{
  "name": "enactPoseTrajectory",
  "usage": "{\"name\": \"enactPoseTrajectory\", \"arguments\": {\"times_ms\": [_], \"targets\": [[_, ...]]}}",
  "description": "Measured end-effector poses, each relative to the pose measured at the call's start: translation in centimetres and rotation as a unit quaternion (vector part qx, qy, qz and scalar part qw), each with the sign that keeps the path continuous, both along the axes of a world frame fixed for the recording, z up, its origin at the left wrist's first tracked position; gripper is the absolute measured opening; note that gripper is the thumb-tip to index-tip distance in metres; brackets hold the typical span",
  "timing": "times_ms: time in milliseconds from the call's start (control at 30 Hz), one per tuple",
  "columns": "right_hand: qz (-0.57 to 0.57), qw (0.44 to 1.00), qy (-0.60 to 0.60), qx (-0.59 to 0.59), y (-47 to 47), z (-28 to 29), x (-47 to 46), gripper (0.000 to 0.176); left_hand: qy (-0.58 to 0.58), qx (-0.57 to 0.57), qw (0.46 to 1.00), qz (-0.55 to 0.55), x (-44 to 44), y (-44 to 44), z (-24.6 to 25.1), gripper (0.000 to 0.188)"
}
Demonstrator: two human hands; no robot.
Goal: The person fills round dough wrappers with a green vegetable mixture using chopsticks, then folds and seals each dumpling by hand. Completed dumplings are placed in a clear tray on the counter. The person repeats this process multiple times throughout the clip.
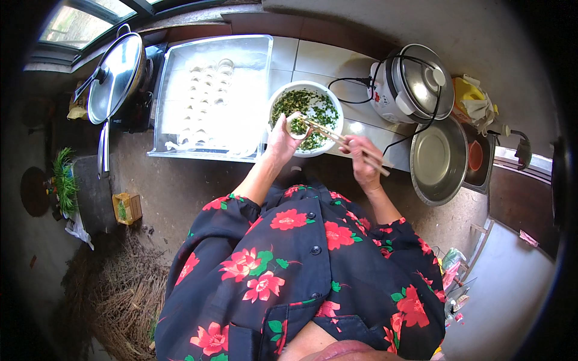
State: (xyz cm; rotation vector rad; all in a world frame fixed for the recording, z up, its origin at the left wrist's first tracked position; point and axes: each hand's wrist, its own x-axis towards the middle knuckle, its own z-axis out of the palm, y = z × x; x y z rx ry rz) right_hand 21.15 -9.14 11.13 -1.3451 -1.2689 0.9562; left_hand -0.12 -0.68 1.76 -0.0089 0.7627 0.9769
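Observation:
My left hand [284, 140] holds a round dough wrapper [296, 125] with some chopped green filling on it, over the near left side of a white bowl [339, 118]. In my right hand [362, 159] is a pair of wooden chopsticks [332, 135], their tips at the wrapper. Chopped green filling [303, 100] lies in the bowl and partly coats its inner wall. To the left, a clear plastic tray [207, 155] dusted with white powder holds rows of small filled dumplings [205, 92]; glare washes out part of it.
A lidded pan [116, 76] stands beyond the tray on the left. On the right are a rice cooker [393, 97] with a black cord [388, 146], a metal basin [435, 155] overhanging the counter edge, and a sink [481, 178] with a red bowl [475, 155]. Dry brushwood [126, 289] lies at lower left.

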Motion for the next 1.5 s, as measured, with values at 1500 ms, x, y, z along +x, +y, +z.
{"name": "enactPoseTrajectory", "arguments": {"times_ms": [1500], "targets": [[-0.077,0.948,0.201,-0.233,3.9,-4.7,6.2,0.031,0.024,0.105,0.991,-0.082,-5.3,-0.4,2.0,0.061]]}}
